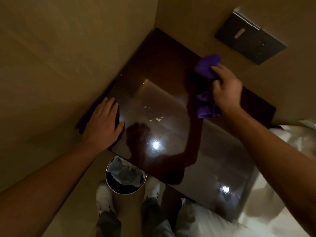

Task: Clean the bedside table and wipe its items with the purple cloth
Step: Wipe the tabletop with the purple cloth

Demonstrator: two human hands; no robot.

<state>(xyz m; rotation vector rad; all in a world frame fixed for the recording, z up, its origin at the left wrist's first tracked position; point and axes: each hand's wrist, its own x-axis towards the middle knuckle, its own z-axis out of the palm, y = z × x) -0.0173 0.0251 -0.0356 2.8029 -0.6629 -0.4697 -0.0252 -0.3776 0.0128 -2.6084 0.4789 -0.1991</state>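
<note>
Dim corner, glossy dark desk. Right hand bunches purple cloth at far edge. Left hand flat, open, at left edge

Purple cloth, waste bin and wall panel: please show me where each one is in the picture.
purple cloth (206, 68): head view, on its upper bunched part.
waste bin (108, 178): head view, on its metal rim at the left.
wall panel (251, 40): head view, on the middle of its dark face.

Bin stands on the floor before the bedside table (bed right).
</note>
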